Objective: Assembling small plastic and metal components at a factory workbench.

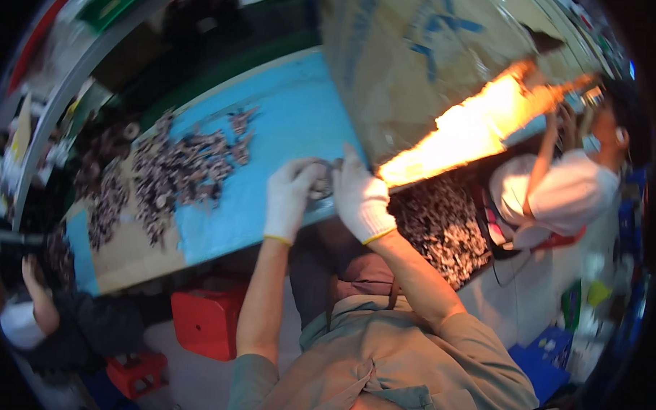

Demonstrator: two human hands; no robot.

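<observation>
Both of my hands wear white knitted gloves with yellow cuffs and meet at the table's near edge. My left hand [289, 193] is closed, its thumb and fingers pinching a small grey roundish part [320, 181]. Close against it on the right, my right hand [361, 195] has one finger pointing up and the others bent in. A dark bit shows at its fingertips, too small and blurred to name. Many small brown-grey parts [192, 164] lie in a loose spread on the blue table top [296, 95], to the left of my hands.
A large cardboard box [390, 70] stands at the far right. Beside it glares an orange-yellow patch [461, 130], overexposed. Below are heaped small parts [439, 230]. One person [567, 177] sits at right, another [35, 318] at left. A red stool [208, 324] stands under the near edge.
</observation>
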